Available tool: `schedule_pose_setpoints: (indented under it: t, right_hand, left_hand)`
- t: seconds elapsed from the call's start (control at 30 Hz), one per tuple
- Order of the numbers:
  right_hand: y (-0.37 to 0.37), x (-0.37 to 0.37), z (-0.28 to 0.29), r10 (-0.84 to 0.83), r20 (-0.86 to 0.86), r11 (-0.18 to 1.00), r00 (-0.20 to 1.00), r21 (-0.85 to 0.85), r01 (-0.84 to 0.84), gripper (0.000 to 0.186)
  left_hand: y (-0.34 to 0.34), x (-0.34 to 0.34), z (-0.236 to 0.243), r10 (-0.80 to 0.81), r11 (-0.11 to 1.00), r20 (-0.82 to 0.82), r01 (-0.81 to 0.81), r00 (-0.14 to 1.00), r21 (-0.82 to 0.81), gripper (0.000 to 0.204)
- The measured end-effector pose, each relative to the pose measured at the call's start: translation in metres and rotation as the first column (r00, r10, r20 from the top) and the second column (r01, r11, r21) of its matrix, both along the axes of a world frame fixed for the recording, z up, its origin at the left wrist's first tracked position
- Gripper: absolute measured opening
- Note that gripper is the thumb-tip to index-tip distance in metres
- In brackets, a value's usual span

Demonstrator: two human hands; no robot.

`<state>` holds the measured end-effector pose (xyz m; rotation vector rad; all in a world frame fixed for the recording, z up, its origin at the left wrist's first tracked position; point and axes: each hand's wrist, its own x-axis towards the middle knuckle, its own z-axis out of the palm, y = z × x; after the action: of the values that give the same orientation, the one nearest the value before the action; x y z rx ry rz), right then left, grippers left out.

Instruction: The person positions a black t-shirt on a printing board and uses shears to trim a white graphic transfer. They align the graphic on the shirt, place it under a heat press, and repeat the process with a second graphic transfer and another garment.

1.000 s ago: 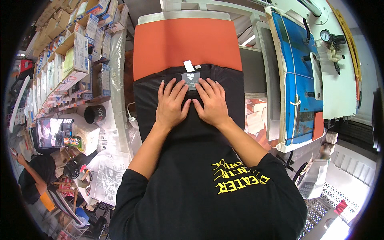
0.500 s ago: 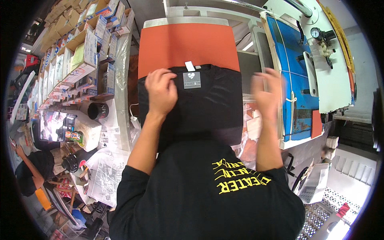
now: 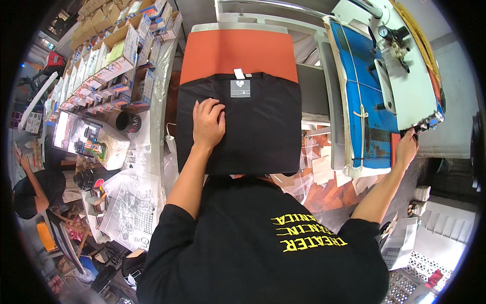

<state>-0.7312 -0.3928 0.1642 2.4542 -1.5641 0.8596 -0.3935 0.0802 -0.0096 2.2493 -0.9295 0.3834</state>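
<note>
A black T-shirt (image 3: 260, 126) lies on an orange-red padded platen (image 3: 238, 53), with a small grey label (image 3: 240, 88) and white tag at its neckline. My left hand (image 3: 207, 126) rests on the shirt left of the label, fingers lightly bent and lying on the fabric. My right hand (image 3: 407, 147) is closed on a small black fitting (image 3: 416, 130) at the near corner of the white machine arm (image 3: 405, 91), on the right beside a blue pad (image 3: 362, 96) tied with white cord.
Boxes of stock (image 3: 114, 66) line the left, above a bench with a black cup (image 3: 129, 121), a phone or screen (image 3: 71, 129) and paper sheets (image 3: 126, 207). A person in black (image 3: 38, 192) is at far left. A pressure gauge (image 3: 385, 33) sits on the machine.
Both hands were on the neckline. My right hand has moved right onto the machine's black fitting. My left hand has shifted left and down to lie on the shirt.
</note>
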Motion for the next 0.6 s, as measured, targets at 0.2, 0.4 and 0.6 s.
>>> schedule_pose_setpoints:
  t: [0.2, 0.4, 0.6]
  right_hand:
    - [0.03, 0.01, 0.01, 0.013, -0.091, 0.999, 0.996, 0.044, -0.009, 0.066]
    - [0.126, 0.061, 0.013, 0.18, -0.056, 0.981, 0.982, -0.062, -0.183, 0.057]
    - [0.223, 0.097, 0.012, 0.479, 0.031, 0.873, 0.878, -0.122, -0.472, 0.028]
  left_hand:
    - [-0.003, -0.008, -0.003, 0.001, 0.999, 0.044, 0.0, 0.999, -0.036, 0.017]
    - [-0.002, -0.002, -0.003, 0.006, 1.0, 0.034, -0.005, 0.999, -0.026, 0.019]
    - [0.021, 0.006, 0.002, 0.064, 0.97, -0.012, -0.065, 0.998, -0.233, 0.037]
